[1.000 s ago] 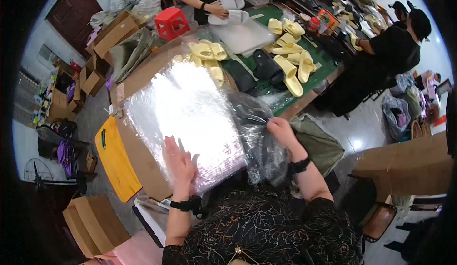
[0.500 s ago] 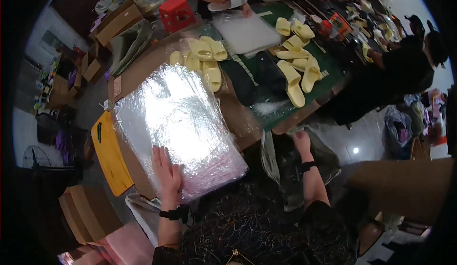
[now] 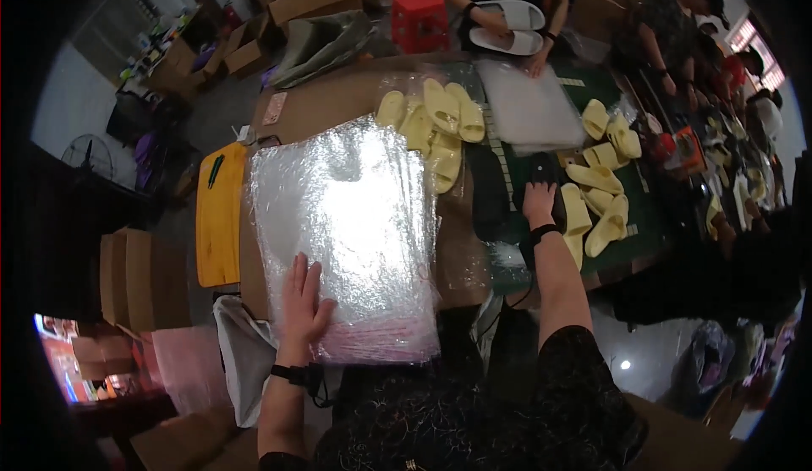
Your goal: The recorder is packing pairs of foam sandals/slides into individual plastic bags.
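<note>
- A stack of clear plastic bags (image 3: 355, 209) is lying under the left hand (image 3: 305, 309), which is resting flat, grasping nothing.
- Yellow slide sandals (image 3: 607, 227) are lying just right of the right hand (image 3: 541, 204).
- A black slide sandal (image 3: 545, 166) is sitting under the right hand's fingers; whether they are gripping it, I cannot tell.

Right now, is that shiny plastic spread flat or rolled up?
Spread flat: the shiny plastic lies in a broad stack on the table, the left hand on top.
</note>
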A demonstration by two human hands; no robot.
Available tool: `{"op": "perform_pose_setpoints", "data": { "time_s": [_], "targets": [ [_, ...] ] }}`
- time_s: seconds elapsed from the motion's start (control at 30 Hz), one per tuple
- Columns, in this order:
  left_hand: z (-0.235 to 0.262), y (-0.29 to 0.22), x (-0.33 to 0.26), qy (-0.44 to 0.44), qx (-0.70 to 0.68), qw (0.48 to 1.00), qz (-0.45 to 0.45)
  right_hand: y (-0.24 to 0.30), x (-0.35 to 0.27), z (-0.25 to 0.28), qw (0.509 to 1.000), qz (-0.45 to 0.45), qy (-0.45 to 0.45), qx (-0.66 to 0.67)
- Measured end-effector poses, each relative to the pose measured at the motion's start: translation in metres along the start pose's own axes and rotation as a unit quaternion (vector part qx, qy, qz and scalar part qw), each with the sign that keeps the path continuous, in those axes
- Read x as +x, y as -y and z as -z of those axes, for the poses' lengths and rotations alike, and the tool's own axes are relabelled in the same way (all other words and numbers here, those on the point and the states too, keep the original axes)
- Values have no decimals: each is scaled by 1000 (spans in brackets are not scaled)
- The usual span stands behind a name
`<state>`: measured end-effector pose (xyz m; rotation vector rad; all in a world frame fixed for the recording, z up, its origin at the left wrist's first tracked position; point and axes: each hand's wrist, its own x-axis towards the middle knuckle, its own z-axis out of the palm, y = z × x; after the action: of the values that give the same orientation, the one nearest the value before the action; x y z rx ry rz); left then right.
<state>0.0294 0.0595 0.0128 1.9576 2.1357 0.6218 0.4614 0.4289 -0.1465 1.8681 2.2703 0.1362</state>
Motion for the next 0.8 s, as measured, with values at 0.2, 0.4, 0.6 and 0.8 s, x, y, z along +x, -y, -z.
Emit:
{"op": "perform_pose_setpoints", "data": {
  "time_s": [0.2,0.4,0.6,0.8],
  "targets": [
    [-3,0,4,12,14,1000,-11,67,-4,23,998,52,18,7],
    [-5,8,-1,5,14,1000,-8,137,-41,70,845,350,-223,337],
    [-4,4,2,-3,7,1000,-15,75,-39,30,877,-114,-202,421],
    [-5,8,1,11,18,1000,-1,73,-41,-30,812,-107,63,570]
  ]
}}
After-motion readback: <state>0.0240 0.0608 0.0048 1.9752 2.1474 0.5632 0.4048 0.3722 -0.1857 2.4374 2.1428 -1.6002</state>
